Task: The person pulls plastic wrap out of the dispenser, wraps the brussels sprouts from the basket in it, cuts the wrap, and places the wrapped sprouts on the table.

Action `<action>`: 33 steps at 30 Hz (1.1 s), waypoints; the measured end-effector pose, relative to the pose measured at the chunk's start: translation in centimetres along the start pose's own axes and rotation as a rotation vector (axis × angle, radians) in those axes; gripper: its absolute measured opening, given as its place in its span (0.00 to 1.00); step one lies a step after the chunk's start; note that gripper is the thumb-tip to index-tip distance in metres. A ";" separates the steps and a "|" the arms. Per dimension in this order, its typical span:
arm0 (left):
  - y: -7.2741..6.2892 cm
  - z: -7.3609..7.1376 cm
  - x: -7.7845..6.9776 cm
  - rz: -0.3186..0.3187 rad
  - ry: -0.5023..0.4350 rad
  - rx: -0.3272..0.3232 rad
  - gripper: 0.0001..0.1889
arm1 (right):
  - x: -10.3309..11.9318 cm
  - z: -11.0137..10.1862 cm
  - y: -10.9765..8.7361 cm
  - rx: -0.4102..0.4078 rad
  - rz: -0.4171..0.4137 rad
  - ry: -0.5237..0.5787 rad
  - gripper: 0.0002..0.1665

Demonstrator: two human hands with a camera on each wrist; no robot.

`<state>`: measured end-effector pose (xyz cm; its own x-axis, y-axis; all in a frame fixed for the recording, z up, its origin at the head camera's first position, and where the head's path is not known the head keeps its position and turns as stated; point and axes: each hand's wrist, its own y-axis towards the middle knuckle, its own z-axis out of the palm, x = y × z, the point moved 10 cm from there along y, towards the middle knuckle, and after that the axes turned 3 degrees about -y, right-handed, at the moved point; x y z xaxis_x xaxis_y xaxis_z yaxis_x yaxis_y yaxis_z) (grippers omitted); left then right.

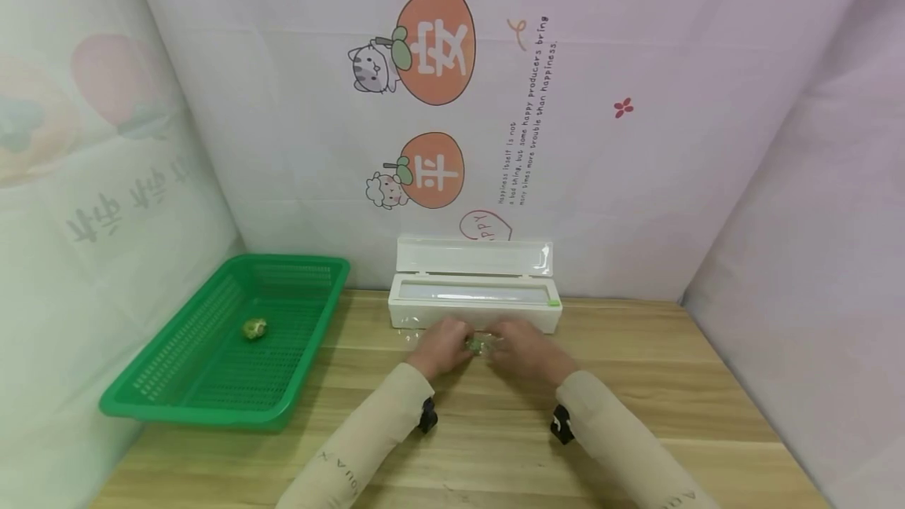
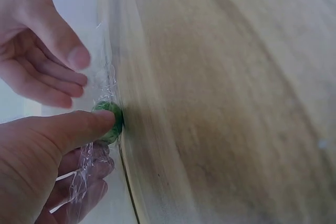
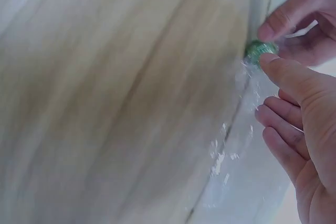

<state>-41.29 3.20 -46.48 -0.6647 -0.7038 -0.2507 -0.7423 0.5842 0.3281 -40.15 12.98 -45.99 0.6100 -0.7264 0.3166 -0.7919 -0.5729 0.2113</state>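
A small round green vegetable (image 2: 108, 121) lies in crinkled clear cling film (image 2: 79, 187) close over the wooden table. My left hand (image 1: 442, 346) pinches it, thumb on its near side and fingers curled behind under the film. My right hand (image 1: 529, 349) is beside it; in the left wrist view its thumb and loosely bent fingers stand apart from the vegetable. In the right wrist view loose film (image 3: 219, 161) trails along the box's base. Right behind both hands stands a white cling film dispenser (image 1: 459, 313), its clear lid (image 1: 474, 258) raised.
A green plastic basket (image 1: 272, 416) stands at the left of the wooden table (image 1: 636, 407), with one small yellow-green wrapped piece (image 1: 254, 327) inside. Printed white cloth (image 1: 601, 179) hangs behind the table and along both sides.
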 end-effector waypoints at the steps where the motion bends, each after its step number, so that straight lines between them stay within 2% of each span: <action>1: 0.0 -0.1 0.0 -0.001 -0.004 -0.001 0.06 | -0.2 -0.4 -0.2 -0.006 0.012 0.014 0.19; 8: -0.3 -0.2 0.2 -0.015 0.011 0.032 0.06 | -0.9 -4.2 -1.8 -0.087 -0.029 -0.095 0.24; 17: -0.3 -1.4 0.0 -0.002 -0.007 0.084 0.07 | -4.7 -8.9 -4.0 -0.139 0.134 -0.138 0.33; 20: 0.0 -2.1 -0.1 -0.003 0.003 0.087 0.11 | -5.6 -9.9 -4.1 -0.179 0.137 -0.151 0.34; 23: 0.7 -2.7 -0.7 0.021 0.012 0.087 0.13 | -6.5 -10.2 -4.1 -0.182 0.149 -0.154 0.35; 27: 2.0 -3.4 -1.9 0.055 0.015 0.098 0.16 | -8.1 -9.5 -3.9 -0.118 0.220 -0.106 0.40; 30: 3.1 -3.9 -2.5 0.057 0.025 0.115 0.17 | -9.0 -8.9 -3.6 -0.092 0.253 -0.080 0.43; 33: 4.2 -4.3 -3.2 0.062 0.044 0.124 0.17 | -9.5 -8.6 -3.2 -0.101 0.258 -0.069 0.40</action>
<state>-41.87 6.20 -40.42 -0.7075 -0.6800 -0.1923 -0.7063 0.6709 0.2260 -43.64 25.00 -41.72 0.3858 -0.8695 0.3085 -0.9178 -0.3277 0.2242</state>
